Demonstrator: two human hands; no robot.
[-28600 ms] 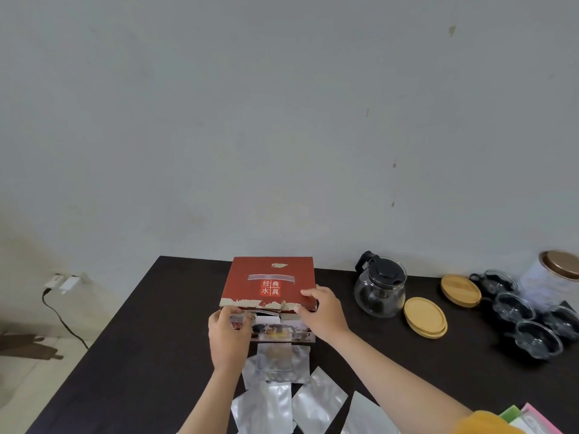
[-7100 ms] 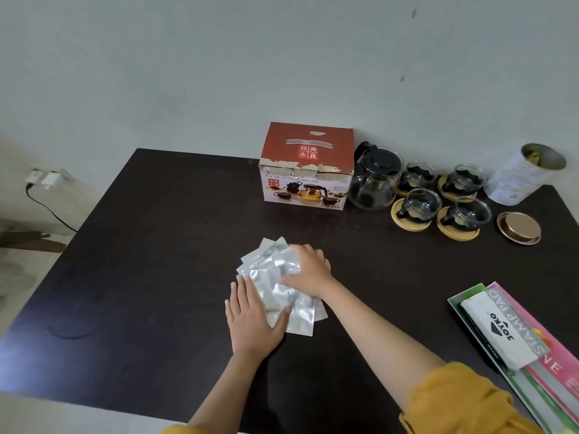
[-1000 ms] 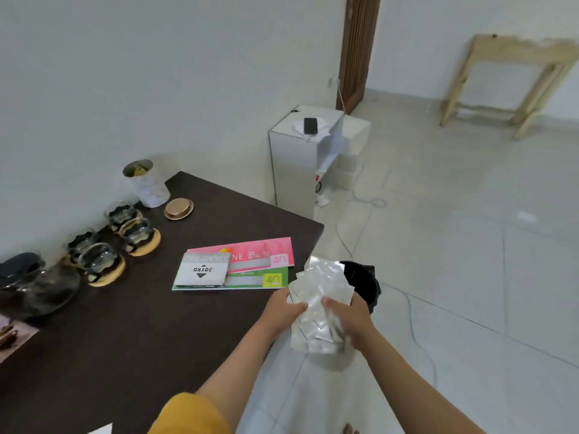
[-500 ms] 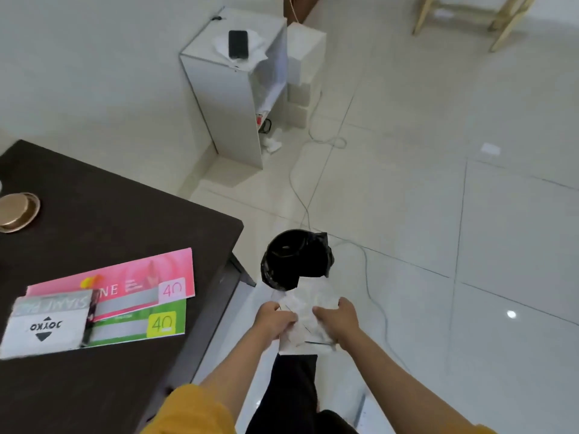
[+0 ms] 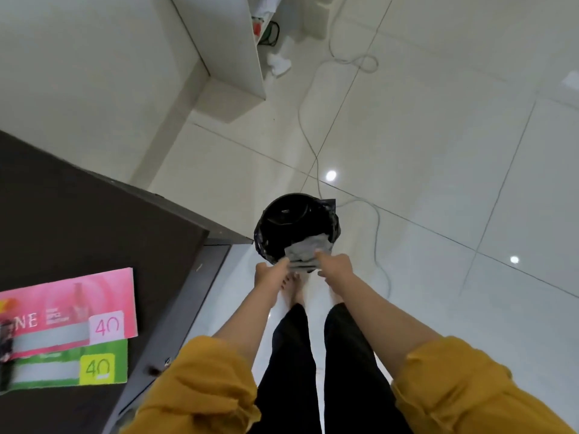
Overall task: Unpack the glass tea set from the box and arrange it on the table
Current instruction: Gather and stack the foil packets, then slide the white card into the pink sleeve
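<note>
Over the near rim of the bin (image 5: 297,227), both hands hold a bunch of silver wrappers (image 5: 306,249), which lies partly inside the bin's black liner. The left hand (image 5: 270,275) pinches the bunch at its left edge; the right hand (image 5: 334,267) grips its right edge. The bin stands on the tiled floor, just beside the table (image 5: 78,220) corner. Left of the bin, on the table, lie a pink card (image 5: 69,305) and a green card (image 5: 67,368). A cable (image 5: 313,151) runs across the floor behind the bin.
</note>
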